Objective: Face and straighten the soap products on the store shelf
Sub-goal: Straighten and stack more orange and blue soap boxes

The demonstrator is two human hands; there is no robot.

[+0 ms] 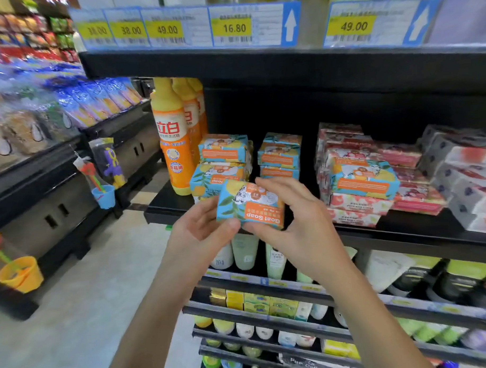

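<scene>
A blue and orange Goat Soap box (250, 203) is held in front of the black shelf (171, 205), its label upside down. My left hand (202, 232) grips its left lower corner, thumb on the front. My right hand (298, 217) pinches its right side with fingers curled over the top edge. Behind it, two stacks of the same blue soap boxes stand on the shelf, the left stack (222, 162) and the right stack (280, 155). One more blue box (363, 179) lies on the pink soap boxes (355, 204) to the right.
Orange detergent bottles (174, 136) stand at the shelf's left end. Grey and red soap boxes (462, 173) are piled at the far right. Price tags (231, 27) hang above. Lower shelves hold tubes and small boxes (257, 304). An aisle with a snack display (41, 119) lies left.
</scene>
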